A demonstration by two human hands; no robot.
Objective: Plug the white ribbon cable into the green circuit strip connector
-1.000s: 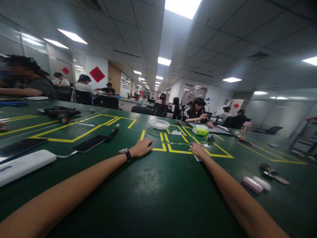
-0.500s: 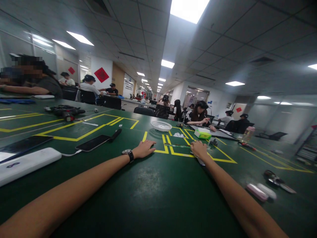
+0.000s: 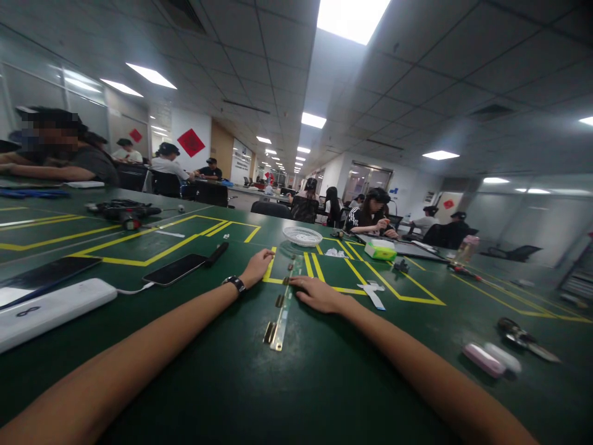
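Note:
A long, narrow green circuit board (image 3: 283,309) lies lengthwise before me, with several brown-gold tabs (image 3: 269,332) along its left side. My right hand (image 3: 319,293) reaches in from the right, its fingers closed on the board's right edge near the middle. To the left of the board's far end rests my left hand (image 3: 256,270), wearing a watch. Its fingers are loosely bent and apart from the board, and I see nothing in them. A white flat cable (image 3: 373,295) lies to the right of my right hand.
A white basket (image 3: 302,236) stands farther back. Left are a phone (image 3: 175,269), a white power bank (image 3: 55,312) and a power tool (image 3: 127,213). On the right lie a green tissue pack (image 3: 380,250), a pink case (image 3: 484,360) and scissors (image 3: 528,340). People sit around.
My right hand has moved left and nearer, bringing the circuit board from crosswise to lengthwise. The white flat cable is uncovered. My left hand has shifted slightly left, its fingers drawn in.

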